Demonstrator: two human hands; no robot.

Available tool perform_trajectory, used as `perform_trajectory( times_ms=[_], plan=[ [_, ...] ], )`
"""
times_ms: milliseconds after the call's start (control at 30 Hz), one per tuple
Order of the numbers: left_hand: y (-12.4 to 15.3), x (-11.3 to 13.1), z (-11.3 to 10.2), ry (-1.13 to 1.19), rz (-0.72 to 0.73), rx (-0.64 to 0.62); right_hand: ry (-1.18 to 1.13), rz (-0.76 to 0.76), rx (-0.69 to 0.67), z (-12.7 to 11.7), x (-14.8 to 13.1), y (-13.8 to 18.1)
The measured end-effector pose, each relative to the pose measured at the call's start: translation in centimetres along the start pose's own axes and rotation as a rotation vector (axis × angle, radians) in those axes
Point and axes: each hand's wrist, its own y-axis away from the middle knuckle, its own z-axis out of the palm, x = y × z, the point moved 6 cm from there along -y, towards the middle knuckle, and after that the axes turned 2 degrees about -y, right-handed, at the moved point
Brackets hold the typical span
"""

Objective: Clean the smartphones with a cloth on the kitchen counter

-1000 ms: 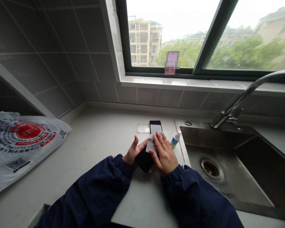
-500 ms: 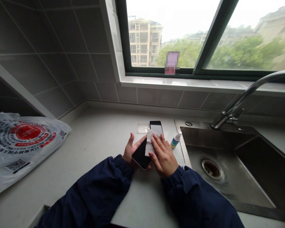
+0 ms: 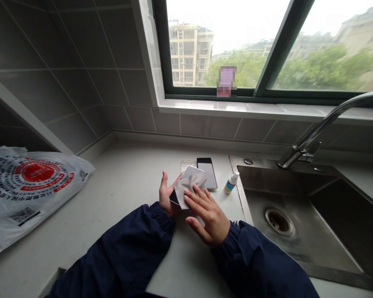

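Observation:
My left hand (image 3: pixel 166 194) supports a smartphone (image 3: pixel 189 170) from below and its left side, thumb raised. The phone is tilted, its upper part bright with reflected light and its lower left corner black. A grey cloth with a zigzag edge (image 3: pixel 185 191) lies across the screen. On that cloth rest the outstretched fingers of my right hand (image 3: pixel 209 215), with the thumb apart. Behind the hands, a second flat dark device (image 3: pixel 209 169) and a clear case (image 3: pixel 184 164), partly hidden, lie on the counter. To the right stands a small white-capped spray bottle (image 3: pixel 231 183).
A steel sink (image 3: pixel 326 244) is set into the white counter (image 3: pixel 124 182) at the right, with a curved faucet (image 3: pixel 313 128) over it. At the left lies a printed white plastic bag (image 3: pixel 34 194). A window sill (image 3: pixel 251 108) runs along the back wall.
My right hand and the cloth have moved down and left over the phone. The phone's tilt has shifted, so its upper part now reflects light, and more of the second device shows.

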Motion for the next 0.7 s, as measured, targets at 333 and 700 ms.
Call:
perform_trajectory(
  times_ms=[333,700],
  plan=[
    [-0.2,0.2,-1.4,-0.053,0.051,0.152,0.057,-0.033,-0.118,1.0,-0.9,0.0],
    [-0.3,-0.5,-0.8,-0.094,0.013,0.157,0.122,-0.011,-0.198,2.1,-1.2,0.3]
  ],
)
